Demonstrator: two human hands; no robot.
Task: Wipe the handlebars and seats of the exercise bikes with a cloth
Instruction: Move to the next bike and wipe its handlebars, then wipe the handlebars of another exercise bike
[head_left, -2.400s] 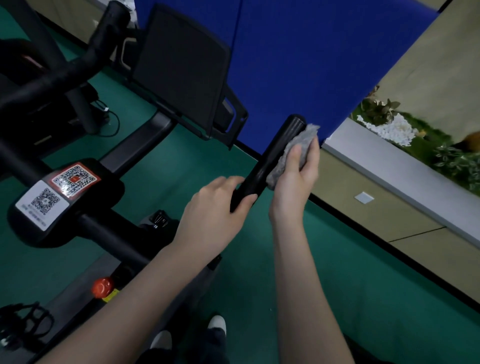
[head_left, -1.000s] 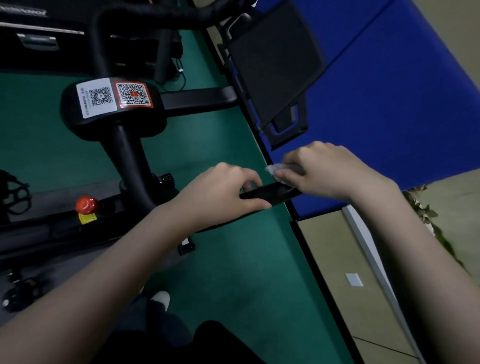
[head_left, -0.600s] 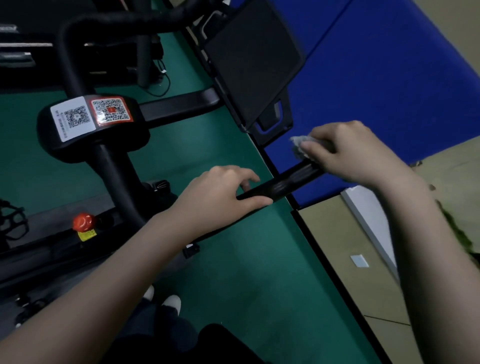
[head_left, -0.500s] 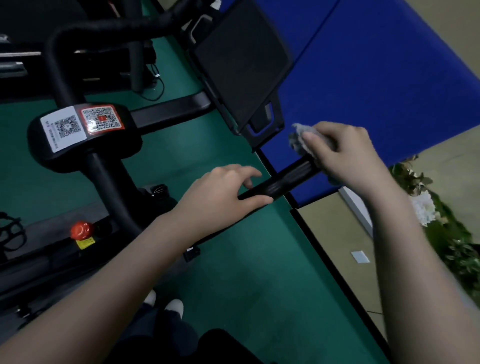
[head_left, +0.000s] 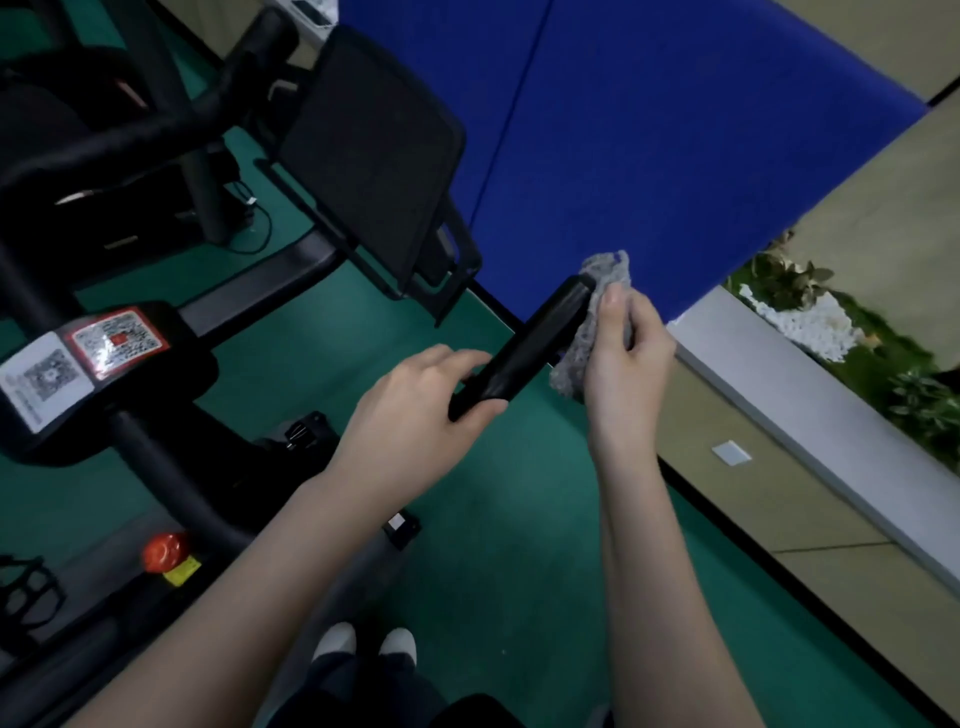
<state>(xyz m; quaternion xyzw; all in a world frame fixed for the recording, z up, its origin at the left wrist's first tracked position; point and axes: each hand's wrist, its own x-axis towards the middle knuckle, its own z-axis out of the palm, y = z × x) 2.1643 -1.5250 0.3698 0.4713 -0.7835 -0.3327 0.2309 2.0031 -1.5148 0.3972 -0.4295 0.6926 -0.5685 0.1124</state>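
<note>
We look down on a dark green floor (head_left: 493, 571) spread beneath the handlebar (head_left: 535, 343). Behind the handlebar stands a blue panel (head_left: 649, 156), and to its right runs a pale ledge (head_left: 810, 395) with plants along it. Left of the handlebar we see a dark tilted screen (head_left: 369, 156), and further left the bike's frame carries two QR stickers (head_left: 78, 358), with a red knob (head_left: 165, 551) lower down. The handlebar is a straight, smooth black bar that slants up to the right. A grey, rough-textured cloth (head_left: 587, 332) lies against its right side and rises past its tip. The left hand (head_left: 415, 410) is curled round the bar's lower part. The right hand (head_left: 623, 358) grips the cloth, thumb upright on it and fingers folded behind.
</note>
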